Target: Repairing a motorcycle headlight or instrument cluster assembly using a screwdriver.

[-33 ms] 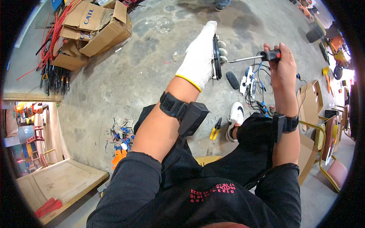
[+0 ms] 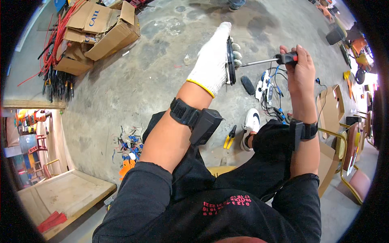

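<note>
My left hand, in a white knit glove with a yellow cuff, grips a black flat part held edge-on. My bare right hand is closed on a screwdriver with a red-and-black handle. Its metal shaft points left, with the tip at the black part beside the gloved fingertips. On the floor below lie a dark oblong piece, white pieces tangled with blue and black cables, and yellow-handled cutters, near my white shoe.
Cardboard boxes and red cables are at upper left. A wooden platform with red cloth is at lower left, near wire scraps. Flattened cardboard and metal-framed chairs stand at right. A bucket is at the top.
The screwdriver has shifted a few pixels left, its tip nearer the black part, and my right fingers moved slightly with it. My left hand looks unmoved.
</note>
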`<state>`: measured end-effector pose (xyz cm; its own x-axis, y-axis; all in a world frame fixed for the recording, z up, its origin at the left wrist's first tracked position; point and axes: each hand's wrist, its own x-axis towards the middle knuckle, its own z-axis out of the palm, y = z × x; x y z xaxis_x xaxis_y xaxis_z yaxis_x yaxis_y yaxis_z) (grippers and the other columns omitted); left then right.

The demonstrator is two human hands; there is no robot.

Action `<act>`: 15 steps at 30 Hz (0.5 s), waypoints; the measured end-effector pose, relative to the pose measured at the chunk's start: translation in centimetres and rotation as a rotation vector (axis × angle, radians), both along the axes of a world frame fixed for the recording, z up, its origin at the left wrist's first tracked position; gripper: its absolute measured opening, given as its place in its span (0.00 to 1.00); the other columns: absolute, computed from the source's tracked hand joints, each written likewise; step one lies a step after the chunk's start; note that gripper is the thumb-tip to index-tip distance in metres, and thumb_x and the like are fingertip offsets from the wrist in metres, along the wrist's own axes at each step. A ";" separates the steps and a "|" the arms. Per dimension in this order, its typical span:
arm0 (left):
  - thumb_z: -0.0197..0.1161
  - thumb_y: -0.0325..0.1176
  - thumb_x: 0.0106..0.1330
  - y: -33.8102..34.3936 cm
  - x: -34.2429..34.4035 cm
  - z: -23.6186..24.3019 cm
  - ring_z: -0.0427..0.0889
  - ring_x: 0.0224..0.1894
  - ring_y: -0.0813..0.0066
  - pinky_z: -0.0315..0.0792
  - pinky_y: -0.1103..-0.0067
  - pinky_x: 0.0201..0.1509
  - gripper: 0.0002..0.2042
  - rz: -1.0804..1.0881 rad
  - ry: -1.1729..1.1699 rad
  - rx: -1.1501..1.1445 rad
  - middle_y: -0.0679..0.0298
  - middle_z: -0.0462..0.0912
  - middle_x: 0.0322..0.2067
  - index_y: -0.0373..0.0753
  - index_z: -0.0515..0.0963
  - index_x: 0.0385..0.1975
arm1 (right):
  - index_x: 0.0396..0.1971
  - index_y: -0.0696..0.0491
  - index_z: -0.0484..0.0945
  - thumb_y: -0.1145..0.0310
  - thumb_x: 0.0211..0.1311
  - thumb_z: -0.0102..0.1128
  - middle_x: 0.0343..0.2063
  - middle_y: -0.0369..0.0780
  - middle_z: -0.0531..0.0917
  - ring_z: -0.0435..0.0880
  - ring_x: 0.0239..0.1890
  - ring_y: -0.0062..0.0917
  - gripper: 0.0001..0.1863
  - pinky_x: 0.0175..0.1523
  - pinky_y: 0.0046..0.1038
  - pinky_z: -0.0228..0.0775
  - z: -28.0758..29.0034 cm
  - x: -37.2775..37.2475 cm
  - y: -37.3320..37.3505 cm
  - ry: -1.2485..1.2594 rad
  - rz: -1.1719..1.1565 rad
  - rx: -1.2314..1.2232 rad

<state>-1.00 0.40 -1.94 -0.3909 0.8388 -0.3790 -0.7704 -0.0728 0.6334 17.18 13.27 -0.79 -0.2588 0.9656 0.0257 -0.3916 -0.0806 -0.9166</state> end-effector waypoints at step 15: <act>0.63 0.53 0.64 -0.1 0.5 0.2 0.78 0.21 0.74 0.75 0.76 0.21 0.19 0.020 0.169 -0.055 0.61 0.79 0.24 0.42 0.73 0.32 | 0.44 0.65 0.64 0.67 0.69 0.54 0.36 0.43 0.71 0.85 0.44 0.41 0.16 0.47 0.33 0.83 -0.4 -0.7 -0.4 -0.058 0.012 0.000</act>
<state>-0.49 0.35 -1.71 -0.4695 0.8101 -0.3511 -0.6510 -0.0490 0.7575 16.52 12.89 -1.22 -0.2716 0.9624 0.0101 -0.3371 -0.0853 -0.9376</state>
